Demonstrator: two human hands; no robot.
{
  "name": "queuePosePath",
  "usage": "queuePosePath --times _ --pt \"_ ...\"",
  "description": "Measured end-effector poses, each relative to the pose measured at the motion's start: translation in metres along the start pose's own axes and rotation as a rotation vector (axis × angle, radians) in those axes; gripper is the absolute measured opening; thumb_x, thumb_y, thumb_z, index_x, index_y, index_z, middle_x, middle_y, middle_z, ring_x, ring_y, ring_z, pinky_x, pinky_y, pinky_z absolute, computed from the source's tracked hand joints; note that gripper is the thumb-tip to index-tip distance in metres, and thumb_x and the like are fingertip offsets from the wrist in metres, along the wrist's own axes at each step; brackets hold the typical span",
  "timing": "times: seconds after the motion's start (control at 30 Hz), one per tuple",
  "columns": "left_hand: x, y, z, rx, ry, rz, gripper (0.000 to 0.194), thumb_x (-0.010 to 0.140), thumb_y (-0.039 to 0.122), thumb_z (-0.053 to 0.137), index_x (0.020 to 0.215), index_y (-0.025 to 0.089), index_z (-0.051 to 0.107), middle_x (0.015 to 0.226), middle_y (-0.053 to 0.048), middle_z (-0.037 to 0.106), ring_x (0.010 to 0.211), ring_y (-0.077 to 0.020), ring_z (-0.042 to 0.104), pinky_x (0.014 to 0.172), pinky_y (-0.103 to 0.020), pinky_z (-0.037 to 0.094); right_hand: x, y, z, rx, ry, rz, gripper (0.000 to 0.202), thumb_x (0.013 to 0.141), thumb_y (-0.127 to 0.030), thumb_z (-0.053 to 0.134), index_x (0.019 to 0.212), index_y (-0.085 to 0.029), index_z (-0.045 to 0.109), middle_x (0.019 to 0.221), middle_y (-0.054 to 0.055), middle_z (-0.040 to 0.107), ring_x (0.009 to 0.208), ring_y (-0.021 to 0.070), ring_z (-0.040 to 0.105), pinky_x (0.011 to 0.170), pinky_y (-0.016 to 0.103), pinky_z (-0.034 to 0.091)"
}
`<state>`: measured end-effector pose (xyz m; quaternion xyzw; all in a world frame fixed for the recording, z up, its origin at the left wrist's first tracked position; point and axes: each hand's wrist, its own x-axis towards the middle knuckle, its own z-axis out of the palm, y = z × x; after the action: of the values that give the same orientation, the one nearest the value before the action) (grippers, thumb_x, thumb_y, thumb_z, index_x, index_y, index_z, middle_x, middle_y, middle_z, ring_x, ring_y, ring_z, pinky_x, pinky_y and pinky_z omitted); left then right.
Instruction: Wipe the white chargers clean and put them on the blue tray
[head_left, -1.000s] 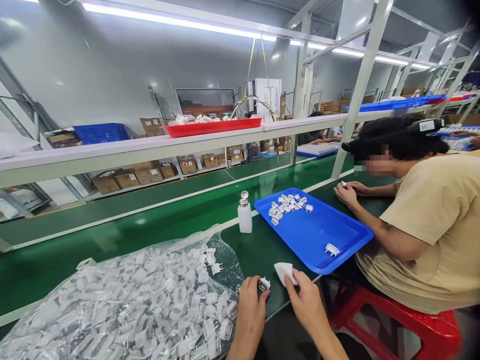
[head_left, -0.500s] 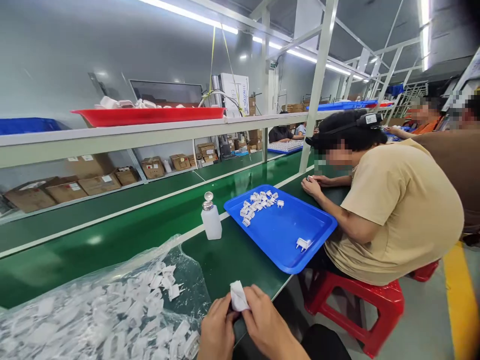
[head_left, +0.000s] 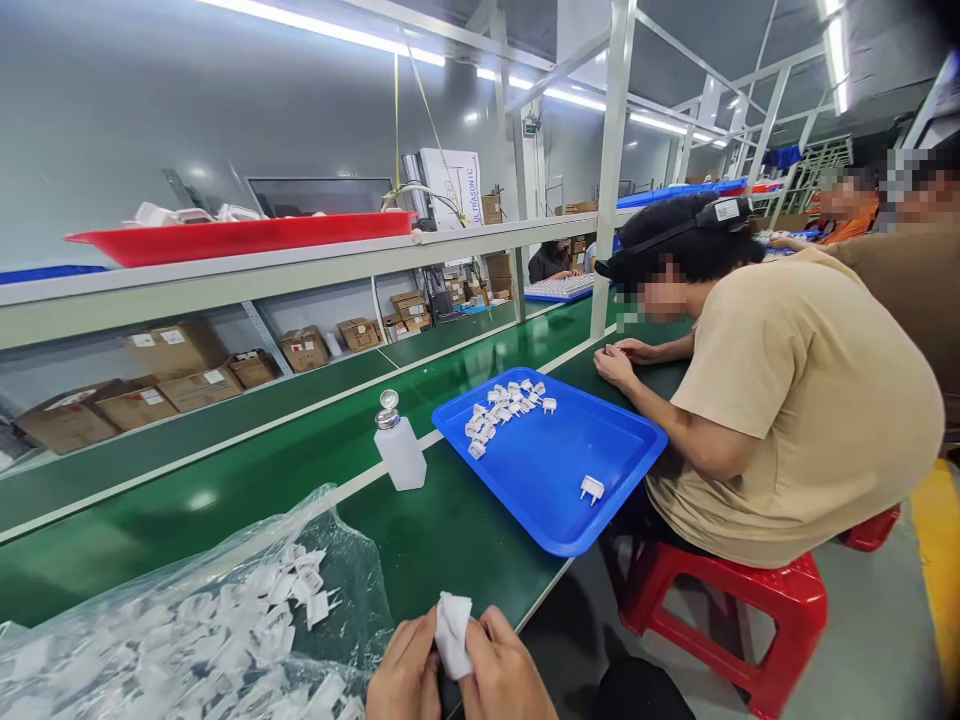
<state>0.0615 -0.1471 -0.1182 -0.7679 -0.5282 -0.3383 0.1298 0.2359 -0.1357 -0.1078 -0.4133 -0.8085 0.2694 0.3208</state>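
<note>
At the bottom of the view, my left hand point(head_left: 405, 662) and my right hand point(head_left: 504, 668) are together at the table's near edge. Their fingers close from both sides on a crumpled white cloth point(head_left: 454, 632). Whether anything is wrapped inside it, I cannot tell. Left of my hands, a clear plastic bag point(head_left: 352, 560) lies open with many white plug housings point(head_left: 225, 640) on it. Beyond my hands, a blue tray point(head_left: 559, 440) carries several white plugs point(head_left: 504, 405) bunched at its far left and a single plug point(head_left: 592, 488) near its front edge.
A white pump bottle point(head_left: 403, 452) stands left of the tray. Beyond it runs a green belt point(head_left: 285, 450) under a shelf holding a red tray point(head_left: 262, 238). At right, a co-worker point(head_left: 810, 390) in a tan shirt leans forward on a red stool point(head_left: 787, 600).
My view has swung slightly, so most of the bench scene sits further left. Both hands still grip the cloth, which stands a little more upright between them.
</note>
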Motion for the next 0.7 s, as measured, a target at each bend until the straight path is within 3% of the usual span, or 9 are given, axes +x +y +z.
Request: queuePosePath --times 0.17,0.27,0.43,0.7 --pt "0.0 0.001 0.008 -0.003 0.065 -0.023 0.029 0.088 0.011 0.051 0.107 0.014 0.073 0.091 -0.008 0.081 0.077 -0.0197 0.078 0.071 -0.022 0.063 0.025 -0.001 -0.026 0.035 -0.031 0.028 0.024 0.089 -0.003 0.047 0.091 -0.02 0.064 0.09 0.004 0.065 0.082 0.0185 0.066 0.073 0.026 0.048" --pt "0.006 0.009 0.008 -0.037 0.102 -0.117 0.03 0.086 0.011 0.049 0.101 0.016 0.074 0.08 -0.005 0.079 0.068 -0.0187 0.077 0.062 -0.022 0.062 0.03 0.0 -0.032 0.025 -0.056 0.032 0.022 0.09 -0.006 0.049 0.092 -0.02 0.065 0.09 0.004 0.066 0.083 0.0192 0.066 0.073 0.027 0.047" --pt "0.009 0.017 0.004 -0.064 0.137 -0.167 0.036 0.083 0.009 0.044 0.095 0.018 0.076 0.082 -0.007 0.08 0.071 -0.0195 0.078 0.064 -0.023 0.063 0.016 -0.005 -0.023 0.002 -0.062 0.035 0.025 0.091 -0.005 0.045 0.101 -0.016 0.064 0.098 0.01 0.064 0.088 0.0229 0.065 0.077 0.031 0.047" --pt "0.005 0.025 -0.001 -0.178 -0.01 -0.416 0.047 0.089 0.015 0.038 0.119 0.011 0.074 0.091 -0.012 0.079 0.076 -0.0202 0.077 0.065 -0.027 0.062 -0.009 0.0 -0.01 0.013 -0.088 0.013 0.033 0.079 0.002 0.045 0.101 -0.011 0.066 0.098 0.015 0.063 0.087 0.0269 0.064 0.076 0.035 0.049"
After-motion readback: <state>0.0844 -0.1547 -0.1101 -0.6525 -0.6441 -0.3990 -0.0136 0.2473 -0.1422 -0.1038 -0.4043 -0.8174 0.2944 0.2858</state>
